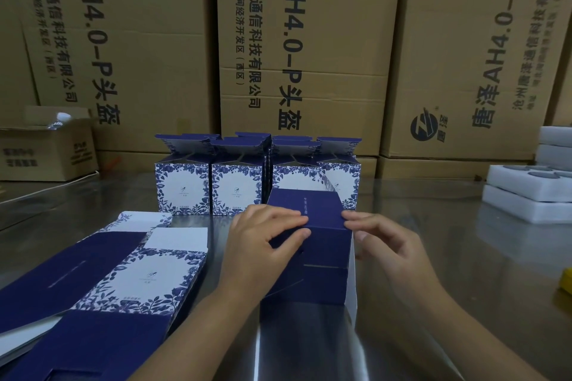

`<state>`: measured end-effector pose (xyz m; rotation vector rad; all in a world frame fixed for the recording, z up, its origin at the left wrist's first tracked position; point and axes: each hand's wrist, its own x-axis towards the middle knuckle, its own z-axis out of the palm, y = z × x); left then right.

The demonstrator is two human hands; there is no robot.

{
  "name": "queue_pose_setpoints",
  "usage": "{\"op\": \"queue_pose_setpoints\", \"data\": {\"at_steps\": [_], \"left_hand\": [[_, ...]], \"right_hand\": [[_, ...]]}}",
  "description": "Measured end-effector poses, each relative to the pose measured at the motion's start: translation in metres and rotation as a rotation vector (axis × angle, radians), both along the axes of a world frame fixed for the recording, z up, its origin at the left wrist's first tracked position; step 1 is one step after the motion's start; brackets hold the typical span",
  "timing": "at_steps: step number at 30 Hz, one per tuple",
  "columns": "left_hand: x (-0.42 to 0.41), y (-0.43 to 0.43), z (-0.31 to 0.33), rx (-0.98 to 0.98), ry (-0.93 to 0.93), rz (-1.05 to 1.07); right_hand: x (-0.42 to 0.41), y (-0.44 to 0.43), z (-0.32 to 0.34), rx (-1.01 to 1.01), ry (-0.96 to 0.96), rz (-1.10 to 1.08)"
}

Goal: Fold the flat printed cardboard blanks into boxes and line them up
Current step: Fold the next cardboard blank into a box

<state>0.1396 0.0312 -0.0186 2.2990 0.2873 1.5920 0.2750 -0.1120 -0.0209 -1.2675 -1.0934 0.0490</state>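
Gripping the half-made box (325,254) at centre frame: your left hand (263,238) curls over its near-left top corner, fingers on the top face and thumb on the near face. Your right hand (383,244) pinches the top-right edge, fingertips on the corner and thumb down the side. Both hands are closed on the box and about equally near it, one on each side.

Key relation: the box sits on the steel table (433,257) between your hands, and its long axis seems to run away from you toward the row of folded boxes (238,189) in mid frame. The dark near face with the flap seams faces you. A white flap (353,281) hangs loose down its right side, so that end looks unfinished. My guess is you press and tuck it, then stand the box up. The row lies straight ahead. The far end overlaps the row's right-hand boxes in view; touching or not, can't tell.

Containers: the row boxes stand upright with top flaps open, insides hidden. The flat blanks (133,272) lie stacked at lower left, just beside your left forearm. The foam trays (526,192) at right have round recesses, contents unclear. The small open carton (46,151) at left holds something pale and blurred.
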Motion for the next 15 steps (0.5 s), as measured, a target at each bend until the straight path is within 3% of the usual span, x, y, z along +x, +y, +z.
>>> {"op": "queue_pose_setpoints", "data": {"at_steps": [15], "left_hand": [[0.0031, -0.0008, -0.0035, 0.048, -0.017, 0.035]], "right_hand": [[-0.0021, -0.0007, 0.0015, 0.001, -0.062, -0.015]]}}
